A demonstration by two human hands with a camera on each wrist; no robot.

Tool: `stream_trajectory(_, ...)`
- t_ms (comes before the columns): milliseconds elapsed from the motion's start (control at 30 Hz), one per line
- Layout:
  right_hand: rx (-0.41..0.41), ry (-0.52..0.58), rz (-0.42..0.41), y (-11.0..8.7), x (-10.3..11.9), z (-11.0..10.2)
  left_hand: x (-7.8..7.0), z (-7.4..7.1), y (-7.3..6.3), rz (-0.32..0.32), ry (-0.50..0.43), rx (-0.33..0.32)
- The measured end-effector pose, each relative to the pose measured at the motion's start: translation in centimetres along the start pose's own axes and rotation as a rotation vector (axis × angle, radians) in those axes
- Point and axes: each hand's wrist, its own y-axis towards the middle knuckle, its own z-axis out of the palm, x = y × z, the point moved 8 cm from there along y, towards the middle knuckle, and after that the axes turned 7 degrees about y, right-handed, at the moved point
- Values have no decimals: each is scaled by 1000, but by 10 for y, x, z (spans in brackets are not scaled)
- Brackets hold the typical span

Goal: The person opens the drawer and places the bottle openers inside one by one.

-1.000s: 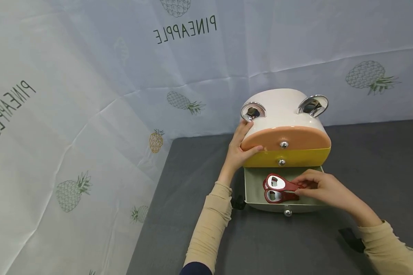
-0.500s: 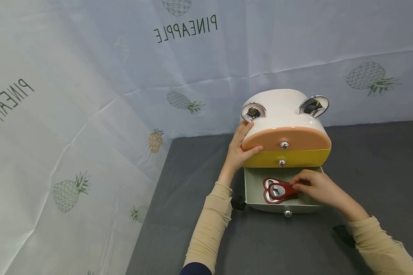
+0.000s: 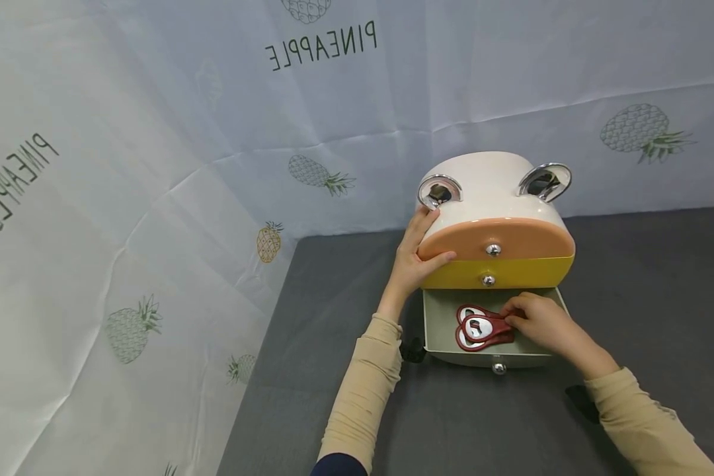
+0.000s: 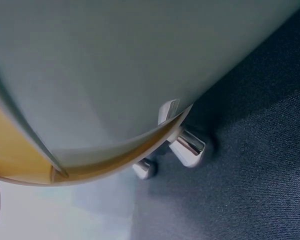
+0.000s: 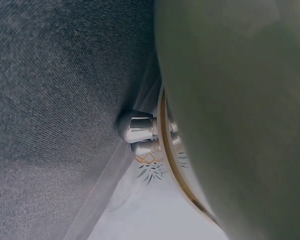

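A white drawer box [image 3: 486,182] styled like a frog's head has an orange drawer [image 3: 458,241], a yellow drawer [image 3: 529,272] and a pulled-out pale green drawer [image 3: 439,301]. In the green one lie red bottle openers with silver ring heads, one bottle opener [image 3: 478,328] overlapping two others. My right hand [image 3: 538,322] reaches over the drawer and pinches the handle end of the top opener with thumb and fingertips. At the box's left side rests my left hand [image 3: 412,261], thumb stretched across the front and fingers extended up along the side.
Silver eye-shaped pieces [image 3: 440,192] stick up from the box's top. A round metal knob [image 3: 499,369] is on the green drawer's front. Dark grey cloth [image 3: 315,357] covers the table; a pineapple-print curtain [image 3: 357,86] hangs behind. Metal feet [image 4: 189,148] show under the box.
The opener in my right hand has come down over the two others, turning slightly, and now overlaps both. My right forearm has shifted left. The left hand stays put.
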Motion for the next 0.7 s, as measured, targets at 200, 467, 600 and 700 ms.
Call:
stream_trajectory(200, 14, -10, 4, 2, -2, 6, 0, 0, 0, 3, 6, -1)
stream_trajectory(467, -3, -29, -6, 2, 1, 6, 1, 0, 1, 5, 18, -6)
stream_trajectory(600, -108, 8, -12, -3, 5, -6, 2, 1, 1, 2, 18, 1)
stream_trajectory(700, -160, 83, -1, -9, 10, -16, 3, 1, 1, 3, 16, -1)
